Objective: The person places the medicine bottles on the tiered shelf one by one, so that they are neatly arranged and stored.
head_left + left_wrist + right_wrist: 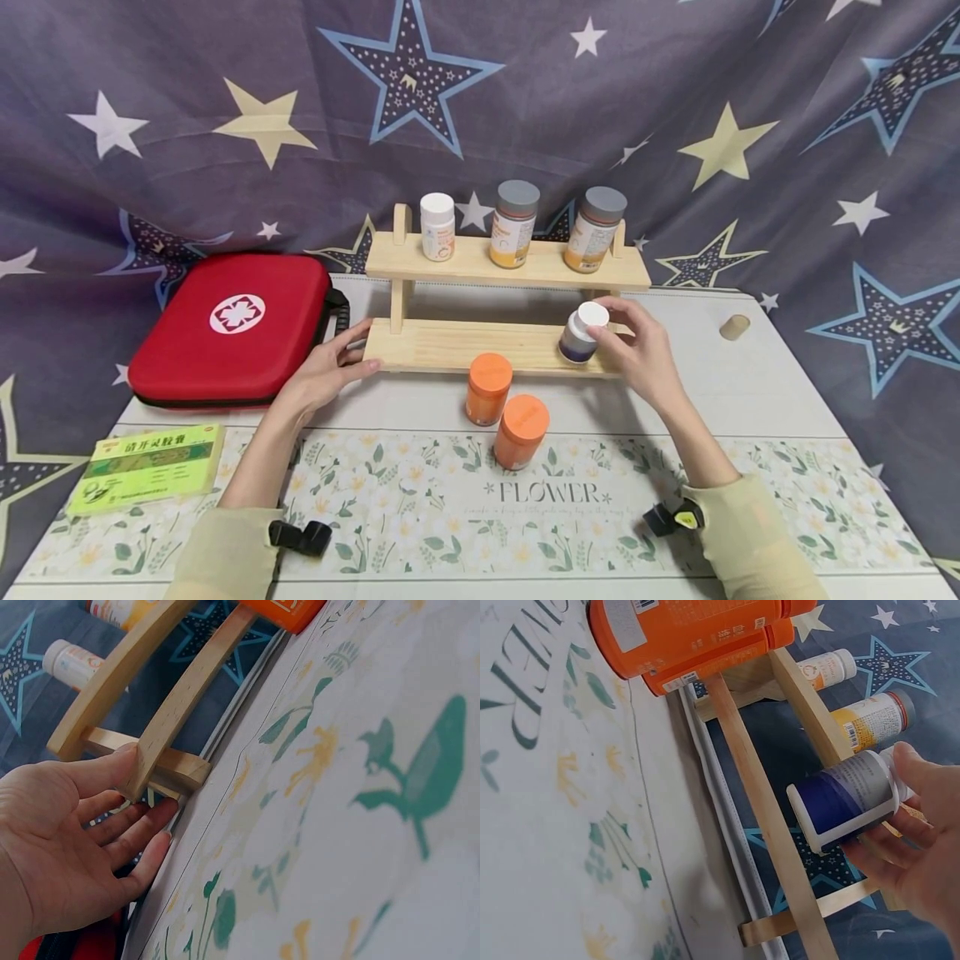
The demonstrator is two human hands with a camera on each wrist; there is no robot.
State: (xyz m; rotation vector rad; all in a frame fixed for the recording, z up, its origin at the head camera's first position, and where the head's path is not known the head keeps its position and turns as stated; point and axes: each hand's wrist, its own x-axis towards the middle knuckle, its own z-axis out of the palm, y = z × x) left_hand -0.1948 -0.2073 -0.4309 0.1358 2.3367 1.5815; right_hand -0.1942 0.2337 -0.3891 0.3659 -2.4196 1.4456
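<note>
My right hand (637, 346) grips a small pill bottle (847, 799) with a white cap and a grey and dark-blue label. In the head view the bottle overlaps the right part of the lower board of a two-tier wooden rack (450, 343). The right wrist view shows it tilted, thumb and fingers around its cap end. My left hand (82, 832) holds the left end of the lower board, thumb on the board and fingers curled beneath. On the upper board stand a white bottle (438, 227) and two grey-lidded bottles (514, 223) with yellow and white labels.
Two orange-lidded jars (489, 388) stand in front of the rack. A red first-aid case (225, 333) lies to its left, with a green medicine box (146, 468) nearer me. A small beige cylinder (734, 327) is at the far right. Behind hangs a star-patterned curtain (562, 100).
</note>
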